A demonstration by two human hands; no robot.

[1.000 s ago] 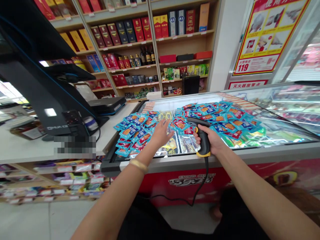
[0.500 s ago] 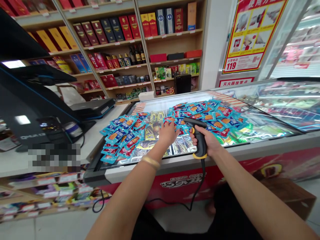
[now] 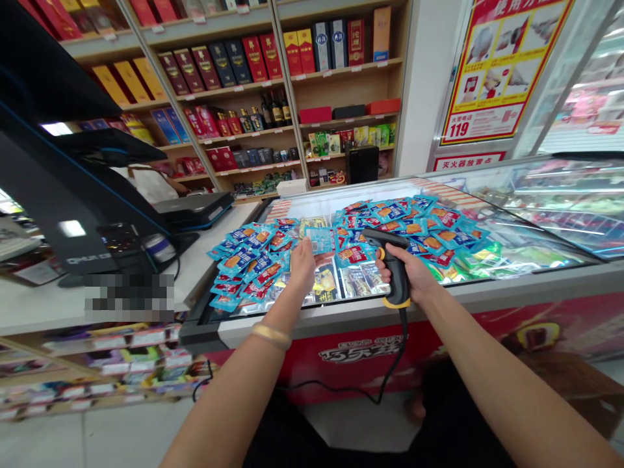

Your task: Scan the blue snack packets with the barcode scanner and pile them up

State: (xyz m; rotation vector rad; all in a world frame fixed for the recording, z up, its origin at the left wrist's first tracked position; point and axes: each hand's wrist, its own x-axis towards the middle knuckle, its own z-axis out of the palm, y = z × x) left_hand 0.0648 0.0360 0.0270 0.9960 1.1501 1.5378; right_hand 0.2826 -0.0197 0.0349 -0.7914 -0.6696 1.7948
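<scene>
My left hand (image 3: 303,265), with a gold bangle at the wrist, pinches a blue snack packet (image 3: 320,240) by its left edge, back side up, above the glass freezer lid. Wrapped round the handle of a black and yellow barcode scanner (image 3: 396,276) is my right hand (image 3: 412,276); the scanner head points left toward the packet. Many blue and red packets lie in a left pile (image 3: 248,260) and a right pile (image 3: 429,224) on the glass. A single red-labelled packet (image 3: 355,255) lies between the hands.
At the left, a black checkout machine (image 3: 88,195) and a scale (image 3: 195,207) stand on a counter (image 3: 195,266). The scanner's cable (image 3: 390,370) hangs down the freezer front. Shelves of boxes and bottles are behind. A person in white (image 3: 151,185) is partly visible behind the machine.
My left hand has moved left from the right pile's edge and now holds a packet. The right hand keeps the scanner in nearly the same place. The view has shifted slightly.
</scene>
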